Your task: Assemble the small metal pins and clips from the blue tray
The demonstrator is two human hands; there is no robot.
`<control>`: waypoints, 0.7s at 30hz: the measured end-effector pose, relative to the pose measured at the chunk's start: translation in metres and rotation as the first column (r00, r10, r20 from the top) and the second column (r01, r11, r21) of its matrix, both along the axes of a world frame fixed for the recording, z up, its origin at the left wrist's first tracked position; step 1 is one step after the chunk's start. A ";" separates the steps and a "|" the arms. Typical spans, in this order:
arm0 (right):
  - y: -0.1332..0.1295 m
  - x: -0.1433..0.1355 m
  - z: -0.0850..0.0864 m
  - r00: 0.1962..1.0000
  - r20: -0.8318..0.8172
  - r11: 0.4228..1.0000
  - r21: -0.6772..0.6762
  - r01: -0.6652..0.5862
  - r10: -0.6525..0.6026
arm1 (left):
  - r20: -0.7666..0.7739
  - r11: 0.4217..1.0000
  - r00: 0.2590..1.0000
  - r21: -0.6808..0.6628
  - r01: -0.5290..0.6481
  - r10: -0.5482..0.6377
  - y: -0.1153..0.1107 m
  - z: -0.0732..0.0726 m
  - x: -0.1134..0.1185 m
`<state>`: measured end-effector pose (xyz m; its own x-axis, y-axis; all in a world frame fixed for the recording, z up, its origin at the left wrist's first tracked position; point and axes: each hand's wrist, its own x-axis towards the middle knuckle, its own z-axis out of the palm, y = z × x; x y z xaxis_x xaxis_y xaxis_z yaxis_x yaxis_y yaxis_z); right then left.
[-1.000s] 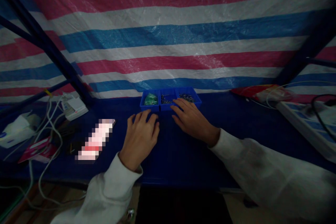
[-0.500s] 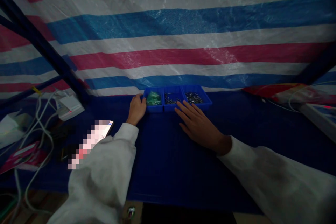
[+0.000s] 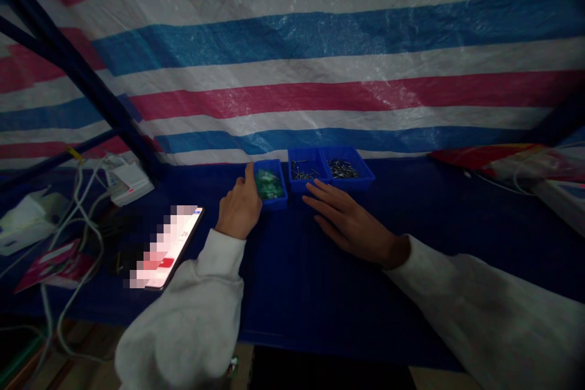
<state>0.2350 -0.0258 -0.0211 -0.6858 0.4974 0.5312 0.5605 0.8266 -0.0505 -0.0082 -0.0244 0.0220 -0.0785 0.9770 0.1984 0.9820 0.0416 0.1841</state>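
Observation:
Three blue bins stand at the back of the dark blue table. The left bin [image 3: 276,202] holds small green items and sits slightly apart from the others, turned a little. My left hand [image 3: 240,204] grips its left side, thumb or finger along the wall. The middle bin [image 3: 305,185] holds some thin metal pieces, and the right bin [image 3: 354,183] holds more of them; these two touch. My right hand [image 3: 345,219] is open, fingers spread, its fingertips at the front of the middle bin, holding nothing.
A lit phone [image 3: 171,250] lies left of my left forearm. White cables [image 3: 75,219], a white power strip [image 3: 130,181] and a pink packet [image 3: 55,265] are at the far left. A red bag [image 3: 479,157] lies at the back right, before a striped sheet [image 3: 320,94].
The left bin has come away from the middle one and moved toward me with my left hand. My right hand has barely moved. The view has shifted slightly.

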 end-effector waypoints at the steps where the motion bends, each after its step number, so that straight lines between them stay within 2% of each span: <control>1: -0.003 -0.001 0.002 0.998 -0.013 0.998 -0.009 -0.058 0.058 | -0.006 1.000 1.000 0.008 0.002 -0.002 -0.006 0.000 0.001; 4: -0.013 -0.005 0.004 0.986 -0.004 0.984 -0.067 -0.167 0.167 | -0.014 1.000 1.000 0.006 -0.003 0.004 -0.021 0.000 0.003; 7: -0.017 -0.007 0.005 0.972 0.009 0.963 -0.138 -0.232 0.235 | -0.026 0.997 1.000 -0.082 0.010 -0.012 -0.037 0.004 0.003; 11: -0.017 -0.005 0.006 0.968 -0.033 0.947 -0.203 -0.250 0.248 | -0.070 0.988 0.996 -0.147 0.046 -0.057 -0.060 0.014 0.009; 13: -0.017 -0.005 0.007 0.974 -0.052 0.951 -0.207 -0.228 0.222 | -0.056 0.981 0.992 -0.167 0.099 -0.110 -0.063 0.019 0.010; 15: -0.017 -0.005 0.007 0.978 -0.058 0.956 -0.204 -0.210 0.202 | -0.028 0.978 0.985 -0.128 0.166 -0.171 -0.053 0.023 0.007; 18: -0.016 -0.005 0.007 0.980 -0.058 0.957 -0.212 -0.197 0.189 | -0.094 0.998 0.995 0.051 0.033 -0.028 -0.019 0.025 -0.001; 19: -0.016 -0.005 0.008 0.980 -0.062 0.956 -0.216 -0.200 0.191 | -0.096 0.995 0.995 0.093 0.026 -0.017 -0.005 0.024 -0.004; 21: -0.014 -0.003 0.009 0.976 -0.080 0.951 -0.221 -0.215 0.202 | -0.068 0.991 0.994 0.099 0.094 -0.088 0.020 0.019 -0.007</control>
<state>0.2316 -0.0403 -0.0122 -0.7596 0.4585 0.4614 0.3677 0.8878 -0.2768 -0.0156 -0.0046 0.0412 0.0255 0.9540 0.2988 0.9907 -0.0641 0.1202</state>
